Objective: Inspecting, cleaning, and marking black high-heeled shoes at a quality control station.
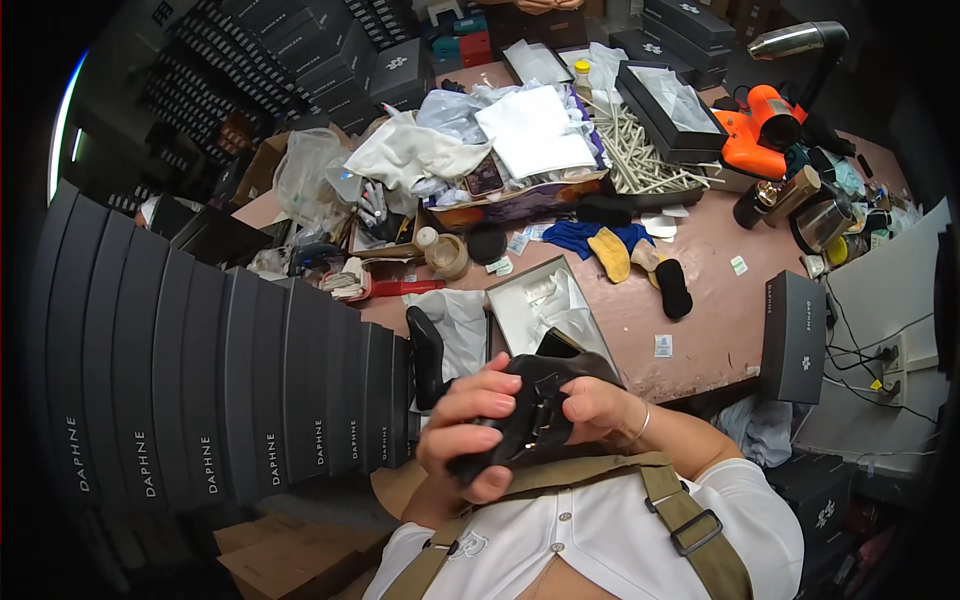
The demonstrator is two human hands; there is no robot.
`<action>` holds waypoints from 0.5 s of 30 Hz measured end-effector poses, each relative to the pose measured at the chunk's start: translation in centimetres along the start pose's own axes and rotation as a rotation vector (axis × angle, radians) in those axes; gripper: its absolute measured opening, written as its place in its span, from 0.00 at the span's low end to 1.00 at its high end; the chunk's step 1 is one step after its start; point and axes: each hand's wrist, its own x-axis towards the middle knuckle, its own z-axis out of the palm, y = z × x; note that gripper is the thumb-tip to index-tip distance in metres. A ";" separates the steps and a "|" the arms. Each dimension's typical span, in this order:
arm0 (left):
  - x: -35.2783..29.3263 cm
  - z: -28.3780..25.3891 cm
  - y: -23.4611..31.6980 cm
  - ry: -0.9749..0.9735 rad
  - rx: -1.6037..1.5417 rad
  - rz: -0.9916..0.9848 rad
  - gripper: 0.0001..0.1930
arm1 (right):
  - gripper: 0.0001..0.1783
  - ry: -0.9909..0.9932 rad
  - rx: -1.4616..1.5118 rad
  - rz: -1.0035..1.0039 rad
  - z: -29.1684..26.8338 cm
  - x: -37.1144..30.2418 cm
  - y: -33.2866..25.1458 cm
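In front of my chest is a black shoe (537, 385) with buckled straps or metal trim on its upper. My left hand (466, 412) wraps its fingers round one end of it. My right hand (592, 402) grips the other side, its thumb pressed near the buckles. Just beyond my left hand, a second black shoe (427, 350) lies in a box beside white tissue paper (458, 328). A pale-lined open box or lid (510, 300) with more white paper sits right of it, partly hidden behind the held shoe.
A long row of dark shoeboxes (250, 390) stands at my left, and one dark shoebox (795, 335) stands upright at right. On the pink table (710, 345) are yellow and black cloth pads (610, 254), many white sticks (640, 150), piled white cloths (535, 130) and an orange heat tool (755, 140).
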 end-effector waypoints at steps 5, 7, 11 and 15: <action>-1.8 1.8 1.9 -0.121 0.164 0.151 0.19 | 0.39 -0.101 -0.571 0.139 -1.5 -2.8 -1.5; -2.7 2.1 1.7 -0.054 0.111 0.153 0.20 | 0.42 -0.227 -0.163 0.178 -2.5 -2.7 0.0; -2.9 2.5 2.0 -0.107 0.046 0.078 0.20 | 0.37 -0.246 0.104 0.059 -0.9 -1.9 2.0; -4.2 3.2 1.7 0.102 0.082 0.129 0.18 | 0.20 0.104 -0.025 0.198 3.0 -1.1 0.5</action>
